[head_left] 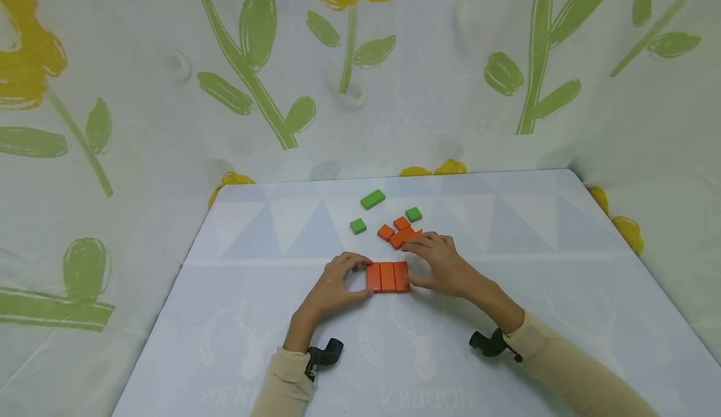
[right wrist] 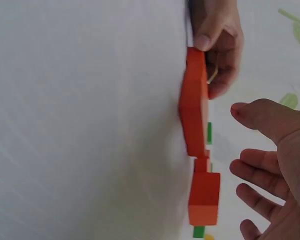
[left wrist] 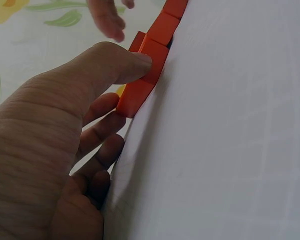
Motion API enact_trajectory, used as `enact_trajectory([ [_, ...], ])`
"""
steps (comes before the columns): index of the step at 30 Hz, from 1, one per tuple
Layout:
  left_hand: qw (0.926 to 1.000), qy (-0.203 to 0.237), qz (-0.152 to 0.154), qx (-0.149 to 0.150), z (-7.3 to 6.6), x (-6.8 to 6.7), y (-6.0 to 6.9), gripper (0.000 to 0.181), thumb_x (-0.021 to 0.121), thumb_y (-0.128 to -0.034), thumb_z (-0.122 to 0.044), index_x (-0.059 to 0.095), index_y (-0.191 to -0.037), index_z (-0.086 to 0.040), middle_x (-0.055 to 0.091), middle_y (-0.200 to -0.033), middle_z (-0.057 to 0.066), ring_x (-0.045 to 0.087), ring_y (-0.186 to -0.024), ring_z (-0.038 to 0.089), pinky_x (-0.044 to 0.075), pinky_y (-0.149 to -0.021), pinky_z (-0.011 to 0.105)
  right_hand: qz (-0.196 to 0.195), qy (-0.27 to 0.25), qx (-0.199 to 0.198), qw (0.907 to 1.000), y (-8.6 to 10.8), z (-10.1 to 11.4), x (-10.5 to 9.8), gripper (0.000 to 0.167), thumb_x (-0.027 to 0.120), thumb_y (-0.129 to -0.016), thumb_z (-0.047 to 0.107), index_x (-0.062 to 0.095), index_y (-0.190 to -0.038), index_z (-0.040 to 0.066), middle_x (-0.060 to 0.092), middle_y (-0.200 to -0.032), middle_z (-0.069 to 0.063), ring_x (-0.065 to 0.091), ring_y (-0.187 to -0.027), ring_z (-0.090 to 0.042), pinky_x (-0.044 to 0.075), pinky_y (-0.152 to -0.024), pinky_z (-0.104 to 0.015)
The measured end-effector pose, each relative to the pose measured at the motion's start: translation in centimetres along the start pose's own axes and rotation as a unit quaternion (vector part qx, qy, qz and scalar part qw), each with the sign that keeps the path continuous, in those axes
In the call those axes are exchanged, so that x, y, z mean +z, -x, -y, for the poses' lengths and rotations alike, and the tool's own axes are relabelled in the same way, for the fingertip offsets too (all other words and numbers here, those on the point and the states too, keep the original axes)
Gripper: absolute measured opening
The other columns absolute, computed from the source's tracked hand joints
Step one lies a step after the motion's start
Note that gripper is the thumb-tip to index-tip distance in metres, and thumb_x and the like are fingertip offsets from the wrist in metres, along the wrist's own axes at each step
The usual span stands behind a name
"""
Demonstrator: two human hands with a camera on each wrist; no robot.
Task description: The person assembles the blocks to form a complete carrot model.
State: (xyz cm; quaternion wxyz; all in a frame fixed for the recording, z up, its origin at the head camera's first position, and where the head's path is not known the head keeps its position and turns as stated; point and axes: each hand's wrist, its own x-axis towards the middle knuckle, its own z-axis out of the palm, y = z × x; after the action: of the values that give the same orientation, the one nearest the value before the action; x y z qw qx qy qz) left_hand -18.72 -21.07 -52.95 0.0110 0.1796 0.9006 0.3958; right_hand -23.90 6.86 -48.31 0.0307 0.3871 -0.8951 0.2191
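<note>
Three orange rectangular blocks (head_left: 387, 278) lie side by side on the table, their long sides together. My left hand (head_left: 336, 284) pinches the leftmost block (head_left: 374, 279) between thumb and fingers at its near and far ends. In the left wrist view the thumb (left wrist: 122, 67) presses on that block's near end. To the right of the row, my right hand (head_left: 442, 263) hovers with fingers apart and holds nothing. Its thumb (right wrist: 265, 116) stands clear of the blocks in the right wrist view. Right fingertips partly cover a loose orange piece (head_left: 402, 238) behind the row.
Two small orange blocks (head_left: 385, 232) lie behind the row, close to the larger orange piece. Farther back are a long green block (head_left: 373, 200) and two small green blocks (head_left: 414, 215). A patterned cloth (head_left: 422, 123) hangs behind the white table (head_left: 236, 317).
</note>
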Motion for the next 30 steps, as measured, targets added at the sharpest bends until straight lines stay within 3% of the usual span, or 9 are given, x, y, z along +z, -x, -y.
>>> enact_trajectory([
  [6,1.0000,0.004,-0.003,0.000,0.0,-0.1,0.1,0.050,0.080,-0.0831,-0.035,0.062,-0.129,-0.025,0.056,-0.122,-0.008,0.048,-0.108,0.010,0.035,-0.103,0.046,-0.031,-0.007,0.014,0.9994,-1.7,-0.8,-1.3,0.044,0.081,-0.085,0.025,0.068,-0.125,0.011,0.063,-0.128,-0.008,0.048,-0.123,-0.028,0.034,-0.094,-0.052],
  [11,1.0000,0.006,-0.004,0.000,-0.1,0.0,0.1,0.050,0.081,-0.0831,-0.034,0.062,-0.128,-0.025,0.055,-0.123,-0.009,0.049,-0.108,0.010,0.036,-0.102,0.046,-0.033,0.006,0.032,0.9989,-3.4,-1.6,-2.0,0.045,0.080,-0.087,0.027,0.068,-0.126,0.008,0.063,-0.129,-0.010,0.048,-0.123,-0.030,0.034,-0.096,-0.053],
  [19,1.0000,-0.002,0.001,-0.001,-0.1,0.1,0.0,0.050,0.080,-0.0838,-0.037,0.061,-0.129,-0.026,0.055,-0.123,-0.008,0.048,-0.108,0.011,0.035,-0.103,0.047,0.007,0.020,0.053,0.9984,-6.1,-3.6,-2.7,0.040,0.075,-0.091,0.020,0.067,-0.128,0.007,0.062,-0.132,-0.010,0.046,-0.125,-0.031,0.032,-0.097,-0.056],
  [30,0.9999,0.016,0.001,-0.001,0.2,0.0,0.1,0.049,0.080,-0.0841,-0.036,0.061,-0.129,-0.029,0.054,-0.125,-0.011,0.048,-0.109,0.010,0.036,-0.102,0.047,0.107,-0.006,0.060,0.9925,-9.0,-6.3,-2.7,0.037,0.076,-0.089,0.009,0.070,-0.126,0.010,0.066,-0.129,-0.006,0.044,-0.126,-0.031,0.027,-0.099,-0.057],
])
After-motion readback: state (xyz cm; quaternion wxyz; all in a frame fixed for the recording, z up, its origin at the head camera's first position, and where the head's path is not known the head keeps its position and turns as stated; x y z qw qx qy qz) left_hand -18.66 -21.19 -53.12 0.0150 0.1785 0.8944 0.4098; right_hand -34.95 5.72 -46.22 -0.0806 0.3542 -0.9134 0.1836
